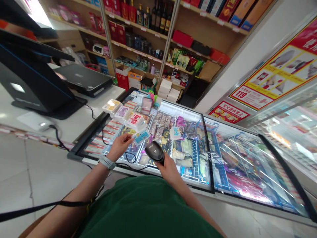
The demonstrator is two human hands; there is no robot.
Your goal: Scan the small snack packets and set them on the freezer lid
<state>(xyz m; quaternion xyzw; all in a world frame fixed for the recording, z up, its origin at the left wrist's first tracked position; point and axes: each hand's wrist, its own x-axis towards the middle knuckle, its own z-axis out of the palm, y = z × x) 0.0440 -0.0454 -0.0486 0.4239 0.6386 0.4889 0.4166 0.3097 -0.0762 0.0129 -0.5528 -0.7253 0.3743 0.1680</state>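
Note:
My left hand (121, 145), with a grey watch on the wrist, pinches the edge of a clear plastic pack with a blue label (141, 136) above the freezer's glass top. A black handheld barcode scanner (155, 151) is in my right hand (169, 168), its head close to that pack's lower right side. Just beyond the left hand, clear packs with a red label (135, 120), a purple label (122, 112) and a yellow label (112, 105) lie in a slanting row. Another blue-labelled pack (175, 133) rests on the glass to the right.
Frozen goods in wire baskets show through the glass-topped chest freezer (209, 155). A black checkout terminal (32, 72) and a flat scale (84, 79) stand on the left counter (81, 119). A black cable (102, 135) crosses the glass. Stocked shelves (138, 24) stand behind.

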